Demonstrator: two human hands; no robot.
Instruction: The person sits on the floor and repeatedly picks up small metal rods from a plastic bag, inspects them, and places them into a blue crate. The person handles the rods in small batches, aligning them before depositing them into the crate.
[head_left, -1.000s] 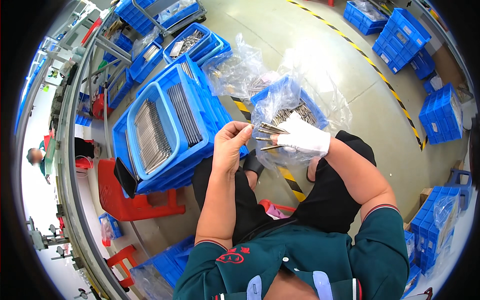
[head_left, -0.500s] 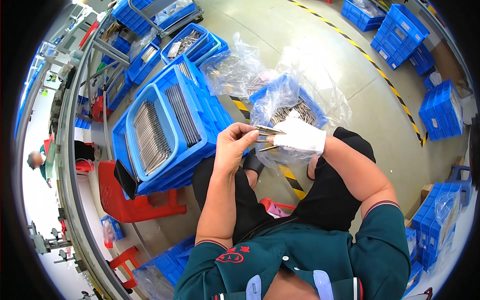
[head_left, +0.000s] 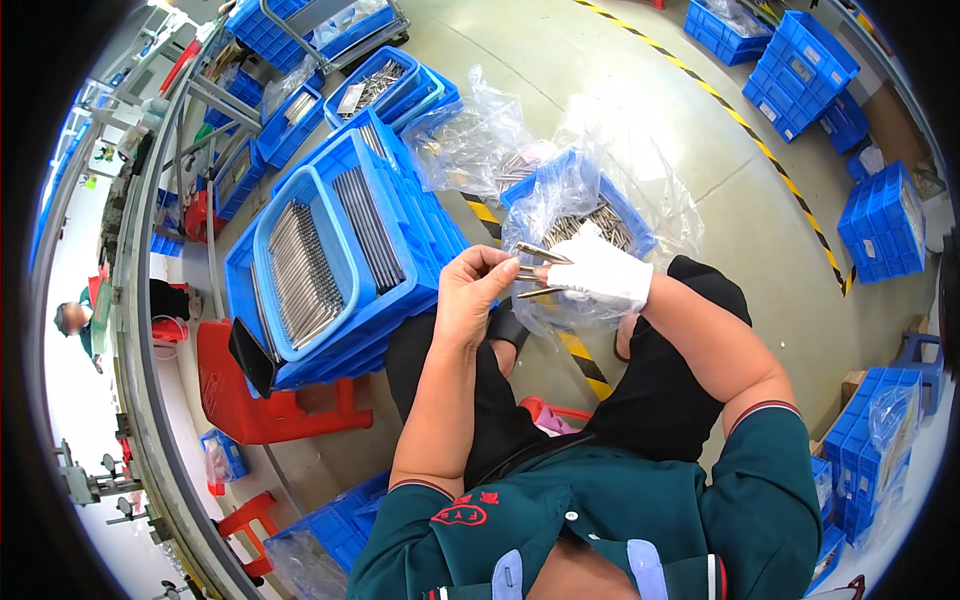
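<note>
My gloved right hand [head_left: 612,274] is closed around several thin, shiny metal rods [head_left: 543,254] whose ends stick out to the left, fanned apart. From the left, my bare left hand [head_left: 468,292] pinches the tip of one of them between thumb and fingers. Just beyond both hands, a blue crate [head_left: 632,212] lined with clear plastic holds many loose short metal rods [head_left: 598,222]. To the left, a light-blue tray [head_left: 345,222] sits on a stack of blue crates, with rods [head_left: 300,272] lined up in it. Darker rods [head_left: 366,230] lie beside that tray.
Clear plastic bags [head_left: 470,135] spread over the floor beyond the stack. A red stool [head_left: 250,395] stands left of my legs. More blue crates [head_left: 882,225] are piled at the right, past a yellow-black floor stripe [head_left: 770,155]. A metal-framed bench [head_left: 150,330] runs along the left.
The rods in my right hand have spread wider apart, one now angled upward. My left fingertips have shifted slightly and still pinch a rod tip.
</note>
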